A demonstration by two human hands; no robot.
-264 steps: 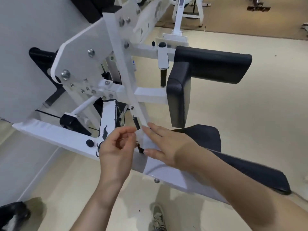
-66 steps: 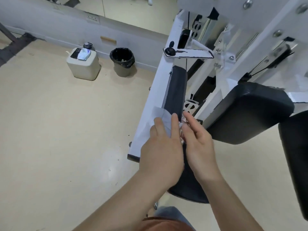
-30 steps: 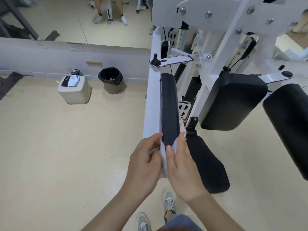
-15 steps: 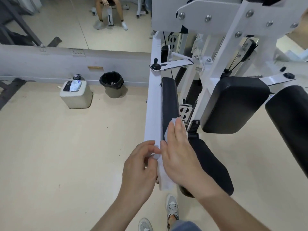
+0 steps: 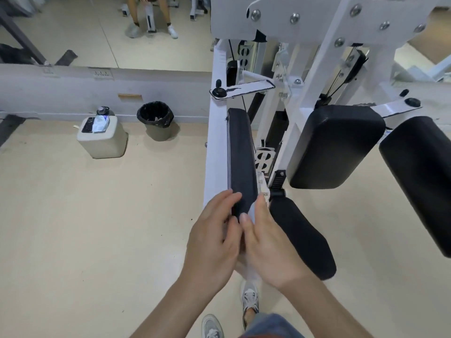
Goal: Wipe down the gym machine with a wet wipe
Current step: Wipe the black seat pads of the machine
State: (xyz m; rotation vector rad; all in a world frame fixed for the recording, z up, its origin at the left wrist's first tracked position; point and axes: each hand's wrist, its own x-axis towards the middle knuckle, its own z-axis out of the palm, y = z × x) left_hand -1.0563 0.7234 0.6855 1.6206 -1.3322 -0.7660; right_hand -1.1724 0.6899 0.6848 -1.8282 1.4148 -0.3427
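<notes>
Both bare hands work at the near end of the long black pad (image 5: pixel 241 154), which runs away from the viewer along the white beam (image 5: pixel 216 154) of the gym machine (image 5: pixel 314 57). Left grip (image 5: pixel 212 242): fingers curled over the pad's left edge where it meets the beam, holding the pad end; whether it also catches the wipe, cannot tell. Right grip (image 5: pixel 271 250): clenched on the wet wipe (image 5: pixel 252 212), fingers wrapped round the pad's right edge, thumb on top, wipe pressed against the pad. A white tail of the wipe shows below, between the two hands. Edges: the pad's right edge sits close to a bracket and the black seat pad (image 5: pixel 302 237), tight room on that side. A big square pad (image 5: pixel 334 145) and a roller pad (image 5: pixel 419 181) stand further right, apart from the hands. Ahead, the pad's top runs dark and matte to a white lever (image 5: pixel 246 89) with a black knob. Left of the beam lies open floor (image 5: pixel 85 228), beige, smooth, slightly glossy. Against the far wall: a bin (image 5: pixel 156 120) with a black liner, beside it a pale box (image 5: pixel 102 140) carrying a phone and a wipe pack, a bottle (image 5: pixel 103 110) behind. A mirror (image 5: pixel 73 28) above the low wall reflects a seated person's legs. The viewer's grey shoes (image 5: pixel 250 297) show below the hands.
</notes>
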